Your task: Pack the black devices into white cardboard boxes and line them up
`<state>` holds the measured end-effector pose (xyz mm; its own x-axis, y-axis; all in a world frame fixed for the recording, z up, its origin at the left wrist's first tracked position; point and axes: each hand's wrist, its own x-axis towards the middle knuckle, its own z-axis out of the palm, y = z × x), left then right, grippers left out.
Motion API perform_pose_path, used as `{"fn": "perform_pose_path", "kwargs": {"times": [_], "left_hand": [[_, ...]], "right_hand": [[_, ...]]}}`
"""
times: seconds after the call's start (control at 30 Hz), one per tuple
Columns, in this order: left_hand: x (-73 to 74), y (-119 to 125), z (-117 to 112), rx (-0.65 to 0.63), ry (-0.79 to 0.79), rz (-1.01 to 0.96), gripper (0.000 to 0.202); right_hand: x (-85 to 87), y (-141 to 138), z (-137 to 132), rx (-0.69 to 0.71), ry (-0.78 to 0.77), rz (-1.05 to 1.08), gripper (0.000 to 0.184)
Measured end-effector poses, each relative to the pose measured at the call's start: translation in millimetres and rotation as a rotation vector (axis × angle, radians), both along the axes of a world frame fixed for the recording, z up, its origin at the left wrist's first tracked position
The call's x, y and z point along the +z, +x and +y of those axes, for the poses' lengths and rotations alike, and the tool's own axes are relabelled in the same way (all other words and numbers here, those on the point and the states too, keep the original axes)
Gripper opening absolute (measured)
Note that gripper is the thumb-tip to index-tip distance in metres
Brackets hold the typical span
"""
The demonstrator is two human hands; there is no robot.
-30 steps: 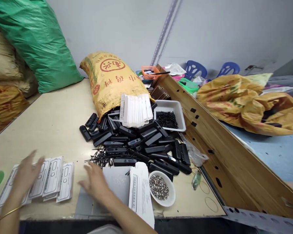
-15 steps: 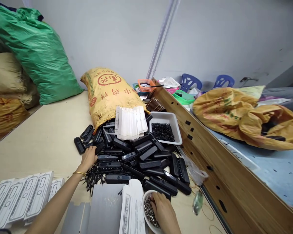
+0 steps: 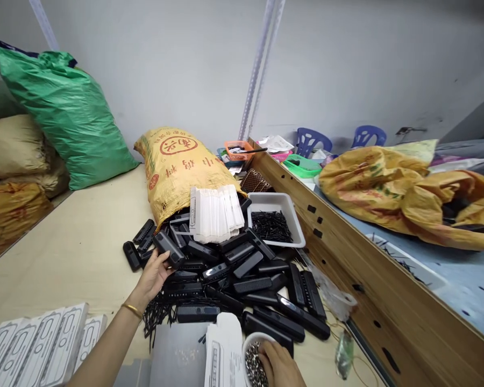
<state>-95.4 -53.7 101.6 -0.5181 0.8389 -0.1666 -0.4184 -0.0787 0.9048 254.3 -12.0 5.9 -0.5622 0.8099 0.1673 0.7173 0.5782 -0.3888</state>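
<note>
My left hand [image 3: 153, 277] grips a black oblong plastic device [image 3: 168, 249], lifted at the left side of a heap of similar black devices [image 3: 248, 264]. Its thumb lies over the device's near end. My right hand [image 3: 281, 365] reaches into a white bowl [image 3: 248, 341] of small shiny metal pieces [image 3: 254, 365]. Those fingers are curled at the pieces, and their tips are partly hidden. Left of the bowl lies a stack of flat white printed cartons [image 3: 226, 352], beside a grey sheet [image 3: 177, 349].
Behind the heap lies a yellow sack [image 3: 181, 172], with folded white cartons [image 3: 216, 215] before it. A white tray [image 3: 296, 228] holds thin black strips. Boxed items [image 3: 44, 344] stand at lower left. A wooden board [image 3: 339, 258] edges the table's right side.
My left hand has raised a black device from the heap and tilted it. My right hand stays in the bowl, its fingers further in. The view has shifted slightly.
</note>
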Motion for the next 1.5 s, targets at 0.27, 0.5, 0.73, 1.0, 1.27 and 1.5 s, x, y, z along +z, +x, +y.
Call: {"fn": "perform_pose_path", "kwargs": {"times": [0.27, 0.5, 0.73, 1.0, 1.27, 1.5], "left_hand": [[9.9, 32, -11, -0.061, -0.052, 0.132, 0.066], [19.8, 43, -39, -0.058, -0.172, 0.283, 0.044], [-1.7, 78, -35, 0.153, -0.107, -0.625, 0.022], [-6.7, 87, -28, 0.198, -0.101, -0.765, 0.014], [-9.9, 93, -33, 0.172, -0.029, -0.71, 0.016], [-16.1, 98, -40, 0.14, 0.006, -0.688, 0.02]], "right_hand": [[42.2, -21, -13, -0.22, -0.648, 0.681, 0.015], [66.4, -66, -16, -0.27, -1.076, 1.19, 0.025], [73.1, -99, -21, -0.233, -1.011, 1.198, 0.023], [71.4, -123, -37, -0.1, -0.453, 0.886, 0.01], [60.9, -131, -41, -0.009, -0.151, 0.75, 0.013], [55.0, -140, -57, -0.068, -0.193, 0.892, 0.013]]}}
